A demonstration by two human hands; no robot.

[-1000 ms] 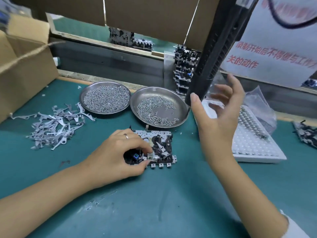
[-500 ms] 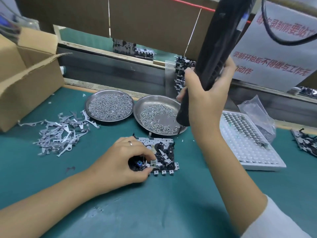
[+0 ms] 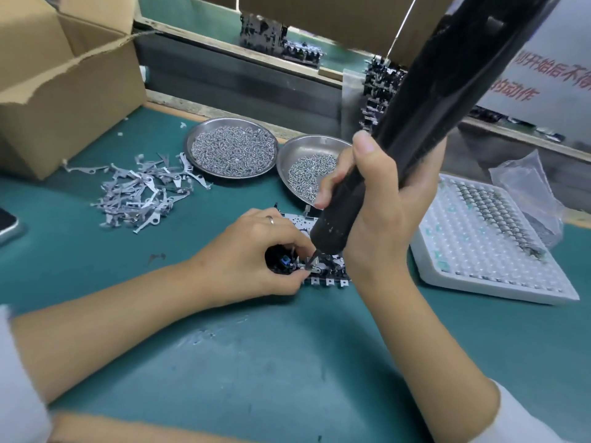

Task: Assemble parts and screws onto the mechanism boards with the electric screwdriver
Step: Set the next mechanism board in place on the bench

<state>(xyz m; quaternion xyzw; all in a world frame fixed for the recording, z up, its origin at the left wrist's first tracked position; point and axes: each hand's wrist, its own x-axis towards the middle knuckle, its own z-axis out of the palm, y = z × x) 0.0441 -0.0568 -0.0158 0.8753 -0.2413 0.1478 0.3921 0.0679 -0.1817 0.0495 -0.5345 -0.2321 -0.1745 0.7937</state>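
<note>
A small metal mechanism board (image 3: 326, 278) lies on the green mat at the centre, partly hidden by both hands. My left hand (image 3: 256, 254) pinches its left end, where a black part with a blue piece (image 3: 283, 262) sits. My right hand (image 3: 380, 199) grips the black electric screwdriver (image 3: 425, 113), which slants down from the upper right. Its bit tip (image 3: 315, 255) touches the board just right of my left fingertips. Two round steel dishes of screws (image 3: 232, 148) (image 3: 307, 174) stand behind the board.
A heap of flat grey metal levers (image 3: 144, 193) lies left of the dishes. A cardboard box (image 3: 60, 81) stands at the far left, a phone (image 3: 6, 227) at the left edge. A white cell tray of small parts (image 3: 486, 238) and a plastic bag (image 3: 524, 183) sit at the right.
My right hand went from reaching open for the hanging screwdriver to gripping it, then brought it down so its bit meets the board. My left hand stayed on the board.
</note>
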